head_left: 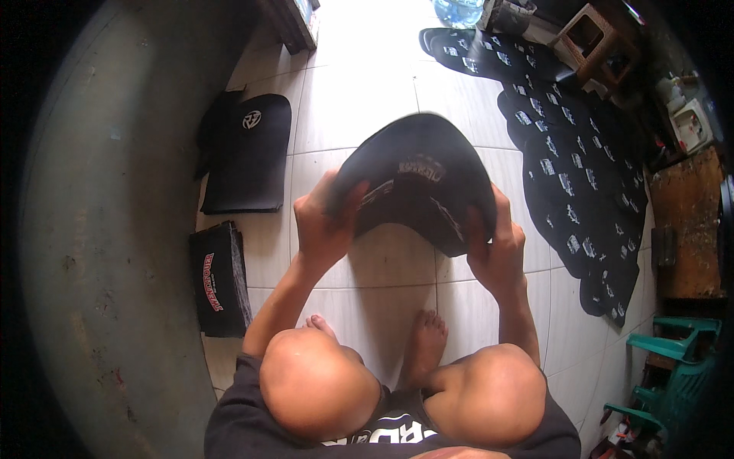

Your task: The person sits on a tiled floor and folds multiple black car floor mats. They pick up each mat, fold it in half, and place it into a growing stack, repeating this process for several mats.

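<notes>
In front of my knees I hold up a black flexible sheet with a rounded far end and a pale printed mark. It bows between my hands, its near edge curving up in the middle. My left hand is closed on its left side, thumb on top. Its right side is gripped by my right hand, also thumb on top. The fingers underneath are partly hidden. Left of my left hand lies a black sheet stack with a round white emblem. Nearer me is a smaller black stack with red and white print.
Many black sheets with small white prints lie overlapped on the tiled floor at right. A grey wall bounds the left. Green plastic chairs stand at lower right, a brown stool and a clear water jug farther off.
</notes>
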{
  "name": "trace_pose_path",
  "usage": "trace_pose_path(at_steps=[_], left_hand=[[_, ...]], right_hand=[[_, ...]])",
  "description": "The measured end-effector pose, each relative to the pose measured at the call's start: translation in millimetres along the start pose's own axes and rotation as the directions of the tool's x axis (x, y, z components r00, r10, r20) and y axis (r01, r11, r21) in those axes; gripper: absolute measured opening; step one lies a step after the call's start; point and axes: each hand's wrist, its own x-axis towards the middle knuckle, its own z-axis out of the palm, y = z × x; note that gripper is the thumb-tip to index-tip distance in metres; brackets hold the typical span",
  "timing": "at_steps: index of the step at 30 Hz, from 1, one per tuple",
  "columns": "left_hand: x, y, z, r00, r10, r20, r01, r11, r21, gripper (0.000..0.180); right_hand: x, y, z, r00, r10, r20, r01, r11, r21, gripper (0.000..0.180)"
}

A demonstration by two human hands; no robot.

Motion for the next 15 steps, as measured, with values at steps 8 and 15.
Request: trace_pose_path(at_steps=[8, 15], left_hand=[[13.9, 20.0, -0.2, 0.995, 0.066, -0.069, -0.070, 0.996, -0.057, 0.036], [16.9, 39.3, -8.9, 1.000, 0.014, -0.024, -0.017, 0.991, -0.135, 0.032]], right_hand=[[7.0, -10.1, -8.3, 0.989, 0.117, 0.093, -0.123, 0.990, 0.063, 0.062], [22.3, -20.1, -23.7, 0.989, 0.057, 0.135, -0.059, 0.998, 0.010, 0.054]])
